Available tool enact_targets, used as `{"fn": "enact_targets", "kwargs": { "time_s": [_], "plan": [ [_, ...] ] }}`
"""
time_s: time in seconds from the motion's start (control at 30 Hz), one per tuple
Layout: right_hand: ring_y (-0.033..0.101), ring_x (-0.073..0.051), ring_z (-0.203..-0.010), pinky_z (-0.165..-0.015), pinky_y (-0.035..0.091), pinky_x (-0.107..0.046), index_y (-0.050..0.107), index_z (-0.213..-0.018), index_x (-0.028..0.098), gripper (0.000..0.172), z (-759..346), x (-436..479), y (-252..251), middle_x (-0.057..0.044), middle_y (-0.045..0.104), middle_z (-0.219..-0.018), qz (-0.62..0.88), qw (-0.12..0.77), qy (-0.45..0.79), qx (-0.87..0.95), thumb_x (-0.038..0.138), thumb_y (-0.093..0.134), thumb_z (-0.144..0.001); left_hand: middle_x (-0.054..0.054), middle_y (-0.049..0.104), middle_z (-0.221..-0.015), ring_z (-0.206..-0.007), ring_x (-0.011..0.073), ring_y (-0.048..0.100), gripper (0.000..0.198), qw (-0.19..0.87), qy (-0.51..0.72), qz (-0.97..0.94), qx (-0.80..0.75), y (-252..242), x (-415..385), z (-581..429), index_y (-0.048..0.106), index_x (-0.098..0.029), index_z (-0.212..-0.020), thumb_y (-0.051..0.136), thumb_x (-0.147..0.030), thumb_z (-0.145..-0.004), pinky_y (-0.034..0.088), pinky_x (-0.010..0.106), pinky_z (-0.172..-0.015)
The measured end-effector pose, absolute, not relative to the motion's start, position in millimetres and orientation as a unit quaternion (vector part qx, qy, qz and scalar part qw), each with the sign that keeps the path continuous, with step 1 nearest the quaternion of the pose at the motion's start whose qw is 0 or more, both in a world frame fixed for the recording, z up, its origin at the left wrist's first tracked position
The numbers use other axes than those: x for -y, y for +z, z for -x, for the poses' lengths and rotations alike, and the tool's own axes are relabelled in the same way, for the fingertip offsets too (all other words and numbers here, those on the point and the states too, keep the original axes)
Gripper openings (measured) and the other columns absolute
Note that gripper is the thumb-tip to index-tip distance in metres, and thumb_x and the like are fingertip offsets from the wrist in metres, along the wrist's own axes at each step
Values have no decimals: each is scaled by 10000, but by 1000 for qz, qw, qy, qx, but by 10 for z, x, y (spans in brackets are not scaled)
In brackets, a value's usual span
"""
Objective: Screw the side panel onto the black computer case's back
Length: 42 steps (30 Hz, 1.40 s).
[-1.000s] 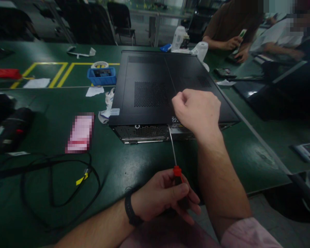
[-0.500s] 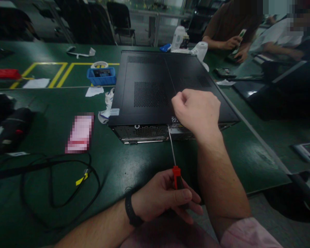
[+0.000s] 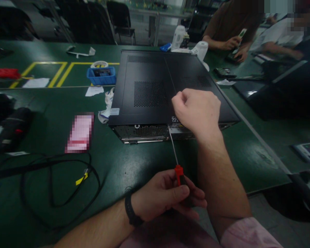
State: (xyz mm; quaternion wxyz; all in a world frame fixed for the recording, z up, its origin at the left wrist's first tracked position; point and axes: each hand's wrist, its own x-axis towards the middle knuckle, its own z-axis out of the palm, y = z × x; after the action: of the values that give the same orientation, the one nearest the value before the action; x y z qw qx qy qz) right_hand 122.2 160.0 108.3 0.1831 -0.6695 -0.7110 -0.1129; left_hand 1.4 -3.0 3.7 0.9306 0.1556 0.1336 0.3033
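A black computer case (image 3: 155, 86) lies flat on the green table (image 3: 41, 193), its rear panel facing me. My left hand (image 3: 165, 198) is closed round the red-and-black handle of a screwdriver (image 3: 176, 162). The thin shaft runs up to the top edge of the rear panel, where its tip touches. My right hand (image 3: 196, 110) rests as a loose fist on the near edge of the case lid, just right of the tip. Whether its fingers hold anything is hidden.
A black cable (image 3: 54, 179) with a yellow tag loops at the near left. A pink packet (image 3: 80, 133), crumpled cloth (image 3: 107, 103) and a blue bin (image 3: 102, 75) lie left of the case. Two other people (image 3: 235, 31) sit at the far right. A dark bag (image 3: 7, 127) lies at the left edge.
My left hand has rolled the screwdriver handle slightly between its fingers and edged right. The right hand and the case have stayed put.
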Motion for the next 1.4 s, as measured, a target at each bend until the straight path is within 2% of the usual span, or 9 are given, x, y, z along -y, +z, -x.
{"fn": "enact_targets", "kwargs": {
  "time_s": [0.3, 0.47, 0.6, 0.7, 0.9, 1.03, 1.2, 1.3, 1.4],
  "plan": [
    [665, -296, -855, -736, 397, -388, 751, -920, 153, 459, -1225, -1592, 1092, -178, 748, -883, 673, 173, -108, 711, 408, 376, -997, 75, 721, -804, -769, 174, 768, 452, 922, 286, -190, -180, 45, 5, -32, 687, -84, -874, 921, -443, -731, 644, 233, -620],
    [658, -296, -842, -724, 390, -382, 747, -908, 160, 447, -1226, -1592, 1092, -174, 748, -867, 671, 175, -111, 712, 410, 387, -996, 80, 760, -909, -816, 203, 785, 367, 928, 306, -158, -144, 31, 5, -25, 641, -128, -913, 877, -387, -802, 653, 279, -634],
    [653, -291, -840, -721, 391, -377, 748, -909, 155, 441, -1224, -1591, 1094, -173, 747, -856, 671, 178, -110, 711, 406, 395, -992, 127, 768, -1041, -963, 223, 785, 319, 936, 293, -145, -128, 38, 9, 3, 704, -108, -1022, 833, -347, -855, 661, 308, -768],
    [653, -288, -829, -721, 395, -376, 747, -900, 154, 446, -1221, -1590, 1100, -169, 744, -855, 671, 179, -110, 711, 412, 395, -990, 139, 763, -1077, -1008, 233, 778, 331, 932, 292, -158, -142, 39, 14, 7, 723, -107, -1040, 835, -356, -853, 661, 310, -788],
    [652, -291, -841, -730, 398, -379, 744, -893, 158, 436, -1216, -1589, 1102, -160, 738, -851, 673, 181, -103, 710, 410, 400, -985, 97, 741, -918, -823, 192, 772, 433, 921, 283, -195, -182, 49, 9, -12, 710, -97, -936, 912, -430, -745, 633, 237, -623],
    [651, -283, -828, -726, 399, -378, 741, -886, 155, 447, -1221, -1588, 1092, -161, 737, -833, 668, 188, -109, 712, 414, 391, -986, 55, 705, -824, -733, 172, 756, 441, 916, 287, -202, -195, 29, 6, -24, 690, -99, -876, 921, -443, -725, 617, 218, -559],
    [656, -285, -818, -717, 401, -382, 746, -880, 159, 444, -1221, -1591, 1096, -165, 742, -838, 669, 184, -112, 711, 409, 392, -978, 88, 746, -941, -839, 198, 783, 385, 927, 302, -166, -148, -9, 11, -20, 690, -113, -969, 838, -443, -836, 651, 267, -646],
    [654, -286, -822, -711, 401, -379, 747, -880, 160, 448, -1222, -1594, 1098, -168, 741, -830, 669, 185, -113, 711, 413, 390, -978, 113, 754, -1036, -975, 221, 778, 355, 932, 300, -157, -131, 2, 15, -5, 717, -115, -1068, 818, -389, -866, 659, 300, -761],
    [651, -284, -818, -710, 402, -377, 746, -877, 159, 450, -1226, -1595, 1091, -168, 738, -819, 667, 187, -115, 712, 414, 390, -979, 132, 753, -1098, -1034, 234, 767, 338, 930, 298, -168, -135, 15, 23, -1, 730, -119, -1078, 800, -386, -883, 652, 315, -802]
  ]
}}
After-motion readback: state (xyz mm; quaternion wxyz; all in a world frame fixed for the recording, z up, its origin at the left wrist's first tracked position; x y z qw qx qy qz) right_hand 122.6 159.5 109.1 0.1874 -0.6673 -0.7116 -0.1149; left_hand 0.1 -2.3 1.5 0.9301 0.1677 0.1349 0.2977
